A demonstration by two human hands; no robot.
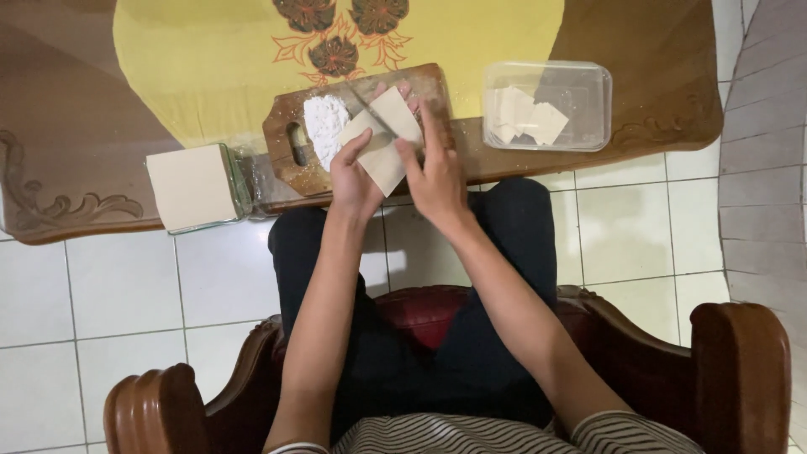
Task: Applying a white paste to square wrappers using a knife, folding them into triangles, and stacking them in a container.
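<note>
Near the upper middle of the frame, both hands meet over a wooden cutting board (357,126) that lies on the edge of a brown table (76,109) partly covered by a yellow cloth (210,59). The left hand (353,181) holds a pale square dough wrapper (382,139) from below, its thumb laid along the wrapper's left edge and its fingers hidden behind the sheet, where fingertips show past the far edge. The wrapper sits tilted like a diamond, above and between the two hands, covering the middle of the board. The right hand (437,176) is just to the right of it, its forefinger stretched up along the wrapper's right edge and its thumb touching the lower right side; whether it pinches the sheet cannot be told. A thin dark line crosses the top of the wrapper.

On the board, just left of the wrapper, lies a mound of white flour (324,126). At the left of the frame, a stack of square wrappers (193,187) rests at the table's edge. At the upper right, a clear plastic container (588,109) holds a few more pale pieces. The person sits in a dark wooden armchair (740,370) over a white tiled floor (109,294).
</note>
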